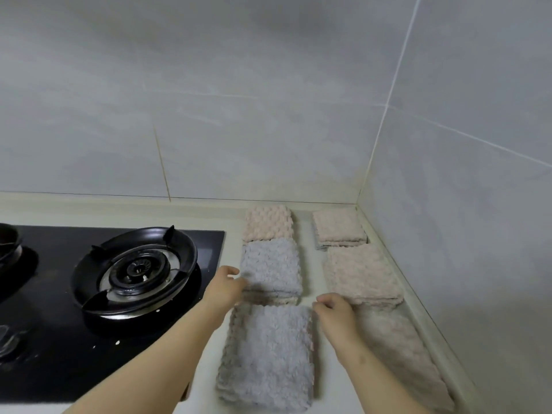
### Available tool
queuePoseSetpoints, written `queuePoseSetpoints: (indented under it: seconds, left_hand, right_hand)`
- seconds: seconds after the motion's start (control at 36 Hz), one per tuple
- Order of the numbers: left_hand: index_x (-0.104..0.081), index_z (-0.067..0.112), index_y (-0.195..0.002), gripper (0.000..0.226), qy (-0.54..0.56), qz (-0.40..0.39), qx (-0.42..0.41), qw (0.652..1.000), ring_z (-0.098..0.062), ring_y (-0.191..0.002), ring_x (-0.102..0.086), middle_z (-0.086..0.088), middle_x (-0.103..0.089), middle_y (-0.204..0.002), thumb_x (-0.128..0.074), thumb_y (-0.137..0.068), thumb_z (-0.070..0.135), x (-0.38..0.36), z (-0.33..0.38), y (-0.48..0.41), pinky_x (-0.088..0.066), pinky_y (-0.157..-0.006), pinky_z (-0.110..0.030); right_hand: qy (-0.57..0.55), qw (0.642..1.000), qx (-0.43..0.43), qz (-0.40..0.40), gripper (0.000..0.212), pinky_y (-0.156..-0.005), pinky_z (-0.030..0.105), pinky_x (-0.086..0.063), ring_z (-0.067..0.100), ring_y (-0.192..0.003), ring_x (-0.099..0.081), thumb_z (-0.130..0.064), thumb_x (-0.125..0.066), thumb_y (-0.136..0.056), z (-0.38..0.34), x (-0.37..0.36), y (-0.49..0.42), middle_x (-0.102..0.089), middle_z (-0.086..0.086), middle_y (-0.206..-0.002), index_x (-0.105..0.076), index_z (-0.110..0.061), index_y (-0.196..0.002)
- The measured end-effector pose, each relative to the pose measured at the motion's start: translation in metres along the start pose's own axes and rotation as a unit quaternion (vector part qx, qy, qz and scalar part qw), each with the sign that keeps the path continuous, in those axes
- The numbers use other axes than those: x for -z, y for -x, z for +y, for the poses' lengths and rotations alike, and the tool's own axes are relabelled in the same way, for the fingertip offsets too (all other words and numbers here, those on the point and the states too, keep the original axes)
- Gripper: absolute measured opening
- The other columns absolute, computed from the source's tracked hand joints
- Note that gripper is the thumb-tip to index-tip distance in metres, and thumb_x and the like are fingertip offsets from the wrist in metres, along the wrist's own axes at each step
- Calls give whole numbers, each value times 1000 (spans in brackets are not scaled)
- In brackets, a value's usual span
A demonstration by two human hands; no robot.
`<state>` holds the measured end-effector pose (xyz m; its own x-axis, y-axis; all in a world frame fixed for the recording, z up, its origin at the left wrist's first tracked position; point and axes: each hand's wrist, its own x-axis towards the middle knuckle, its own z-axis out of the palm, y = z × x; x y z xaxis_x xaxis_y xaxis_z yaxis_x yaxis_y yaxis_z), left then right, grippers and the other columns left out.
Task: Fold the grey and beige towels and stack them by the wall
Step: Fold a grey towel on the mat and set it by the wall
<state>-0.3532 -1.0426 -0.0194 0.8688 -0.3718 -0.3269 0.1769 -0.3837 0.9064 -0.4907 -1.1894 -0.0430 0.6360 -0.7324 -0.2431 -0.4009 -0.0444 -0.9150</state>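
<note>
- A folded grey towel [265,357] lies flat on the pale bench [310,258], nearest the viewer.
- To its right, a long beige towel [400,354] stretches along the side wall's edge.
- The right hand [336,312] sits between these two with its fingers curled, at the near-left corner of a folded beige towel [361,274]; I cannot tell whether it pinches the cloth.
- The left hand [224,289] reaches the left edge of a second folded grey towel [270,268], fingertips touching it; whether it is grasping is unclear.
- A beige layer shows under that grey towel's near edge.
- Left of the towels sits a black gas hob [53,339] with a round burner [134,270].
- Farther back, a pinkish-beige towel [267,222] lies against the back wall [209,115].
- A small folded stack [339,227], beige on top, sits in the corner.
</note>
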Motion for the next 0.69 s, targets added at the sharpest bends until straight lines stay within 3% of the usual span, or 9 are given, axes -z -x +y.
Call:
queuePoseSetpoints:
  seconds: [0.06, 0.14, 0.25, 0.31, 0.42, 0.53, 0.61, 0.67, 0.69]
  left_hand:
    - [-42, 13, -125, 32, -12, -1, 5, 1000, -19, -79, -49, -6, -50, -90, -47, -93, 13, -3, 3, -7, -43, -78, -35]
    - [-43, 13, -128, 35, -16, 16, 14, 1000, -25, -94, -50, -9, -51, -103, -47, -93, 15, -7, 9, -15, -42, -82, -35]
    - [-44, 11, -130, 37, -24, 57, 10, 998, -23, -83, -50, -9, -52, -101, -46, -93, 14, -13, 18, -37, -41, -72, -31]
    - [-41, 11, -133, 40, -39, 77, -1, 996, -20, -80, -50, -10, -53, -113, -44, -94, 14, -17, 24, -48, -41, -71, -31]
    - [-34, 12, -140, 44, -66, 115, -19, 991, -24, -97, -52, -12, -44, -139, -41, -96, 15, -26, 35, -74, -38, -78, -32]
    - [-30, 12, -143, 46, -76, 129, -36, 988, -8, -58, -38, -6, -56, -99, -40, -98, 14, -37, 42, -107, -35, -54, -26]
    - [-24, 17, -146, 51, -79, 134, -25, 988, -14, -54, -42, -21, -49, -131, -38, -97, 15, -40, 45, -131, -35, -48, -26]
    - [-19, 20, -148, 55, -66, 122, -18, 990, -16, -68, -52, -17, -37, -144, -39, -97, 16, -39, 46, -145, -44, -60, -30]
    - [-16, 22, -148, 56, -59, 110, -16, 992, -20, -86, -56, -14, -30, -149, -40, -97, 17, -38, 47, -151, -48, -73, -34]
  right_hand:
    - [11, 1000, 17, -3, 7, -61, 24, -37, 18, -78, -50, -4, -54, -89, -8, 6, -11, -53, -6, -77, -55, -12, -89]
    - [22, 999, 38, -13, 9, -61, 19, -37, 18, -83, -50, -4, -53, -89, -19, 15, -29, -52, -6, -79, -54, -12, -91]
    - [21, 999, 43, -17, 8, -72, 26, -38, 21, -84, -52, -5, -53, -89, -30, 25, -58, -55, 2, -87, -54, -11, -95]
    - [22, 999, 44, -14, 9, -74, 25, -37, 20, -84, -52, -5, -53, -89, -33, 28, -74, -55, 1, -87, -54, -11, -95]
    - [37, 998, 45, -1, 10, -63, 25, -37, 16, -69, -50, -5, -53, -88, -36, 35, -108, -56, 1, -81, -54, -12, -93]
    - [64, 997, 49, 16, 12, -62, 26, -37, 19, -75, -52, -5, -52, -88, -39, 39, -140, -60, 6, -92, -54, -15, -94]
    - [103, 993, 53, 32, 16, -66, 26, -38, 23, -87, -55, -5, -52, -87, -42, 41, -164, -62, 11, -105, -60, -10, -101]
    - [146, 986, 60, 47, 22, -76, 28, -43, 25, -100, -56, -9, -53, -87, -43, 40, -179, -60, 9, -113, -61, -10, -108]
    - [172, 981, 68, 54, 24, -83, 29, -44, 25, -106, -54, -11, -54, -87, -43, 40, -186, -60, 8, -116, -61, -12, -110]
